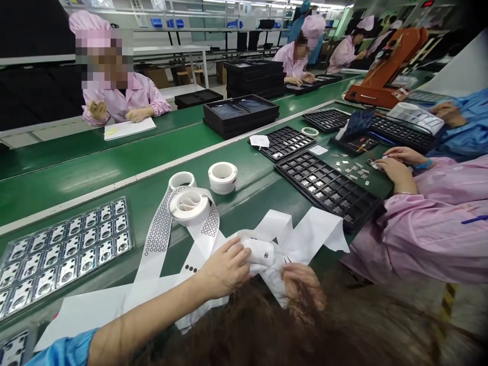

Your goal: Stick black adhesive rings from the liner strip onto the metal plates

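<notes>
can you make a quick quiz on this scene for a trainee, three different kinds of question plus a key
1. Multiple choice: what are the fingers of the person's left hand touching?
A) a blue pen
B) a white piece with a small ring mark
C) an orange machine

2. True or false: in the picture, the rows of silvery parts lie to the left of the white rolls.

3. Fill in the blank: the white strip that trails from the rolls is printed with rows of small dark ____.

Key: 1 B; 2 true; 3 circles
</notes>
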Demonstrator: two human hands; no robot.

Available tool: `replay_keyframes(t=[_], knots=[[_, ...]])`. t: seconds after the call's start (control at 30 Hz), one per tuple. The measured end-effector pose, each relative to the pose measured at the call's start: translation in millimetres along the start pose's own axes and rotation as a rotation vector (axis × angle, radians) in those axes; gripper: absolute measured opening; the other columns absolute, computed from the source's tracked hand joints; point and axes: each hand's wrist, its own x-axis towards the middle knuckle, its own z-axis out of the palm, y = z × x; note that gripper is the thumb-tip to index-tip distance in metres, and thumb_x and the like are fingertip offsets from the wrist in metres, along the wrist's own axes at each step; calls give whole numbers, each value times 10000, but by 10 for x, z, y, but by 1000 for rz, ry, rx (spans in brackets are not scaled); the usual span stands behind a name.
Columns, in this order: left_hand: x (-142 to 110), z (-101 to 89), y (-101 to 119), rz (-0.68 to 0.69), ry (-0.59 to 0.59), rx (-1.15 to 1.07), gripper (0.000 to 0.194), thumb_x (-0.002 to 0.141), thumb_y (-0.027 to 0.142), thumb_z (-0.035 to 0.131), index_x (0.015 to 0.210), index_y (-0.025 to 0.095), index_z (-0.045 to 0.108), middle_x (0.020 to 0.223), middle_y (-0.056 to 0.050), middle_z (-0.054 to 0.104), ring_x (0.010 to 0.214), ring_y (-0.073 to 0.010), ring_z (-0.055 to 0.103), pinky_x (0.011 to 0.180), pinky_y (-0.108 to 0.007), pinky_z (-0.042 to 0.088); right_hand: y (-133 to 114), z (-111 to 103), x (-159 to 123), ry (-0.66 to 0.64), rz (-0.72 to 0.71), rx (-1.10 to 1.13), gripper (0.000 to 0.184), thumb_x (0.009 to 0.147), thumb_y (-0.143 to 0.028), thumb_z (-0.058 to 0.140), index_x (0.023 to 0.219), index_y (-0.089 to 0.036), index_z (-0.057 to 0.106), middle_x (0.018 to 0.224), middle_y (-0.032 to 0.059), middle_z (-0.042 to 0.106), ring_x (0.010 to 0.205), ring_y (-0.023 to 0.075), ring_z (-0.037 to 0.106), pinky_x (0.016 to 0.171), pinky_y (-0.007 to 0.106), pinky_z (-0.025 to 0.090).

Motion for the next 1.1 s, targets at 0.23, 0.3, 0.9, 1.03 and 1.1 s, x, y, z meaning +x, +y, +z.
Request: replay_keyframes(t=[0.23,0.3,0.9,1.03,1.1], knots=[[151,73,-64,-85,3,-26,192,1008,170,511,885,189,658,952,-54,694,831,-198,628,897,-364,512,76,163,466,-159,-36,-164,152,924,-205,587,1036,-278,657,972,58,704,892,272,727,798,451,655],[184,106,-87,-101,-4,-33,145,1002,158,528,939,192,655,954,-49,688,813,-196,621,830,-350,505,92,158,451,-194,-50,-183,151,931,-202,578,1039,-269,659,964,56,701,892,264,731,798,434,656],[348,69,24,-164,-37,-208,129,1031,291,589,1045,218,695,1034,-47,703,921,-223,625,814,-368,492,107,81,163,-108,-75,-147,331,876,-112,660,1158,-287,664,1080,77,693,982,268,723,846,435,664],[391,105,7,-153,-50,-251,125,1006,336,638,1020,230,702,976,-35,698,881,-221,615,768,-363,469,10,-8,88,-62,-24,-97,328,917,-126,584,1181,-305,661,1103,76,700,1018,278,714,870,465,656],[408,113,-6,-153,-54,-270,118,1001,336,646,1010,233,705,957,-30,694,867,-216,609,757,-359,459,-40,-49,55,-82,15,-61,306,958,-180,512,1195,-305,662,1150,83,696,1037,282,712,888,484,644]])
